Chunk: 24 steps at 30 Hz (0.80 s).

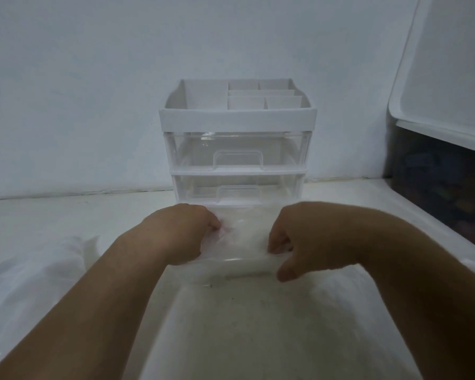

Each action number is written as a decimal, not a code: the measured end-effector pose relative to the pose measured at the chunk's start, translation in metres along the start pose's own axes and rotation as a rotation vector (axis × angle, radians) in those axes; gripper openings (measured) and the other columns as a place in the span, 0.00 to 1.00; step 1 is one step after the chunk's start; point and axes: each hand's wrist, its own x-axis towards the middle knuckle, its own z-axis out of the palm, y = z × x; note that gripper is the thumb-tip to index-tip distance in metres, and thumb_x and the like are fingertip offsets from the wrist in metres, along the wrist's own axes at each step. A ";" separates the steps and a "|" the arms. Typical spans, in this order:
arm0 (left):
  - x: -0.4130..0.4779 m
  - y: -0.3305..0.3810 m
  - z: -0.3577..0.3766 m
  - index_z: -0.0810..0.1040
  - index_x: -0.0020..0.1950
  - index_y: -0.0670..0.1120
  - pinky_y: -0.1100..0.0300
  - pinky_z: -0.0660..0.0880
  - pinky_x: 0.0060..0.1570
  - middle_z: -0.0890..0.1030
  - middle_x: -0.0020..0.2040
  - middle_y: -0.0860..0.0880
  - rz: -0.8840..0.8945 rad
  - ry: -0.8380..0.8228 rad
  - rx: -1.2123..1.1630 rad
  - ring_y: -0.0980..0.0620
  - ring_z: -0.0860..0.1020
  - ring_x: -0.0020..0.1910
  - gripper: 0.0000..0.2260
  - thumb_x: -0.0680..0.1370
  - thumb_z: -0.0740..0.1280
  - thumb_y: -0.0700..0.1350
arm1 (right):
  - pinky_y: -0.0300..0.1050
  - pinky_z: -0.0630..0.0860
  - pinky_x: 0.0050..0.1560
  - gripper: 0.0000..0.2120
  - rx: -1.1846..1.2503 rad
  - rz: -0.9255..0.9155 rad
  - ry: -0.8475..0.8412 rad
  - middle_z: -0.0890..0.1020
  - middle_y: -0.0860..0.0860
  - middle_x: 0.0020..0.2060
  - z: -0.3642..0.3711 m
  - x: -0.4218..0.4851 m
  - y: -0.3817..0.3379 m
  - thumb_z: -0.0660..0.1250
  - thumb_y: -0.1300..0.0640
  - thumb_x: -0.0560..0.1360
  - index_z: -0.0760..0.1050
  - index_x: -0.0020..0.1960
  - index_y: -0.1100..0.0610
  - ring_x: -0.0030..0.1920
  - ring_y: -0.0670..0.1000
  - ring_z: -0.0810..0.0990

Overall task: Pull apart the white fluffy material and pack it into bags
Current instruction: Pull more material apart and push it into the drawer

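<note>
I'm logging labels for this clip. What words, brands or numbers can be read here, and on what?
None can be read.
Drawer organizer: no print visible.
Clear plastic being held: no print visible.
Dark panel at right: coloured smudges, too blurred to read.

A plain white wall (93,78) backed a white tabletop (66,212); the light was dim and even. A white-topped organiser (237,119) with clear drawers stood against the wall. At right, a white-rimmed panel (450,78) hung above a dark patterned surface (444,193).
</note>
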 end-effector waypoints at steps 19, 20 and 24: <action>0.014 0.036 0.011 0.70 0.74 0.59 0.67 0.58 0.69 0.69 0.74 0.60 0.175 0.155 -0.238 0.57 0.66 0.73 0.25 0.79 0.68 0.42 | 0.41 0.75 0.52 0.21 -0.116 0.012 -0.146 0.79 0.50 0.55 0.008 0.005 -0.003 0.72 0.48 0.75 0.77 0.66 0.52 0.52 0.49 0.77; 0.014 0.033 0.013 0.68 0.75 0.59 0.69 0.57 0.68 0.68 0.75 0.61 0.183 0.110 -0.301 0.58 0.65 0.73 0.27 0.79 0.68 0.41 | 0.41 0.75 0.53 0.22 -0.107 0.007 -0.149 0.79 0.49 0.56 0.004 0.002 -0.001 0.72 0.47 0.74 0.76 0.67 0.51 0.53 0.49 0.77; 0.019 0.029 0.015 0.69 0.75 0.56 0.59 0.61 0.73 0.69 0.72 0.58 0.200 0.030 -0.369 0.55 0.66 0.72 0.28 0.78 0.67 0.39 | 0.42 0.71 0.65 0.25 0.009 0.026 -0.007 0.78 0.42 0.62 -0.025 -0.024 0.013 0.73 0.45 0.72 0.75 0.68 0.43 0.59 0.42 0.76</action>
